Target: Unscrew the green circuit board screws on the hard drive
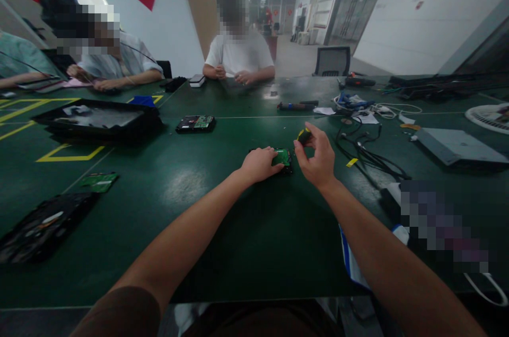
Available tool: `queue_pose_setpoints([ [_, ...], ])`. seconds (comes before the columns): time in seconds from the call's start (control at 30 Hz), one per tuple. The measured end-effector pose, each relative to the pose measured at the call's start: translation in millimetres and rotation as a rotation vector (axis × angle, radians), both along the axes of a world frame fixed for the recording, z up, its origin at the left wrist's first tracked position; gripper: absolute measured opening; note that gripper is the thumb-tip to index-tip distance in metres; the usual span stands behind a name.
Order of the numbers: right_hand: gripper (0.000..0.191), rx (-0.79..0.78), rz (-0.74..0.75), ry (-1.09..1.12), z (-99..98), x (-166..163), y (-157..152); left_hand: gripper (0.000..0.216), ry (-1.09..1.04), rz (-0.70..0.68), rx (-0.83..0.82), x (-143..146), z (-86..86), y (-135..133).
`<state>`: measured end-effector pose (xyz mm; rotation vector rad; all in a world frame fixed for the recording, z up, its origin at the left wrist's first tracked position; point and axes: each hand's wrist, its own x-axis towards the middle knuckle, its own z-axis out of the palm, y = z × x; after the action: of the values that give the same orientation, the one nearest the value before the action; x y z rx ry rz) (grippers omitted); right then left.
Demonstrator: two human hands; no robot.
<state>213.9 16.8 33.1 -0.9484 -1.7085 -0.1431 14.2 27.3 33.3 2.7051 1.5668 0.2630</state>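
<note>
My left hand (260,163) lies over a hard drive (283,158) with a green circuit board facing up. Its thumb and fingers grip the drive against the table and hide much of it. Just to the right, my right hand (318,156) pinches a black and yellow screwdriver (304,136) by its handle. The screwdriver is tilted, and I cannot make out its tip. It appears to be held above and beside the drive's right end, apart from the board. A second hard drive (195,123) rests farther back, left of my hands.
Black trays (99,120) stand at the left, near a loose green board (99,182) and a black device casing (43,225). Black cables (368,154) and a flat metal box (461,145) lie to the right. Across the table sits a person (238,53); others sit at the left.
</note>
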Motion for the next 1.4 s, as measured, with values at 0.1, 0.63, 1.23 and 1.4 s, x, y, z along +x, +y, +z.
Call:
queue_pose_setpoints([
  [0.1, 0.057, 0.002, 0.014, 0.000, 1.3, 0.1, -1.1, 0.046, -0.012, -0.009, 0.001, -0.4, 0.3, -2.1],
  [0.63, 0.060, -0.028, 0.031, -0.023, 4.8, 0.0, -4.0, 0.045, -0.019, -0.034, 0.003, -2.0, 0.2, -3.5],
  [1.23, 0.057, 0.000, 0.031, -0.026, 7.3, -0.3, -5.5, 0.050, -0.018, -0.038, 0.016, -3.1, -3.9, -1.9],
  [1.4, 0.056, -0.019, 0.030, -0.035, 8.1, 0.2, -5.8, 0.047, -0.023, -0.046, 0.017, -2.6, -3.2, -1.5],
])
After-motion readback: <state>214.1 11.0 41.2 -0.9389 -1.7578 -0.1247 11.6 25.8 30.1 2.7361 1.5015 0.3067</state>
